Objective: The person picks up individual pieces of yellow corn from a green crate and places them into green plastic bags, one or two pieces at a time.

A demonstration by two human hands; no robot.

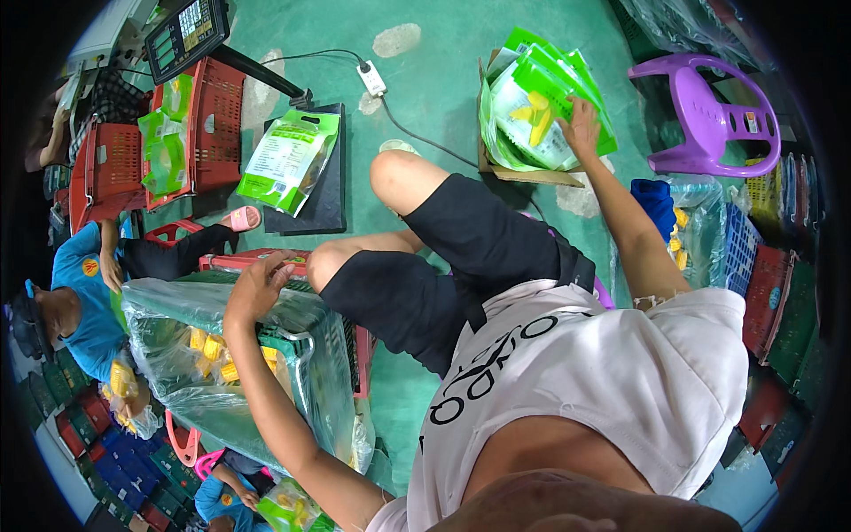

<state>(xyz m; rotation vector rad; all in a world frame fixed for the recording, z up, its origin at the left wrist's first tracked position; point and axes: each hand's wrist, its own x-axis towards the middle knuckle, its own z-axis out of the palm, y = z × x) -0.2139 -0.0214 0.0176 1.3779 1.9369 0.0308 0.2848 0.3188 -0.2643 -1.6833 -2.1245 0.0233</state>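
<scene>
My right hand lies against the printed green-and-white plastic bags standing in an open cardboard box. Its fingertips touch the front bag, but whether they pinch its edge is unclear. My left hand hovers with fingers apart and nothing in it, above a green crate lined with clear plastic. Pieces of yellow corn lie inside that liner, partly behind my forearm. Beyond my knees, a filled green-and-white bag rests on the black platform of a digital scale.
Red baskets, one with green bags, stand beyond the scale. A power strip and its cable cross the green floor. At right are a purple plastic chair and a lined crate of corn. Co-workers in blue shirts sit at left.
</scene>
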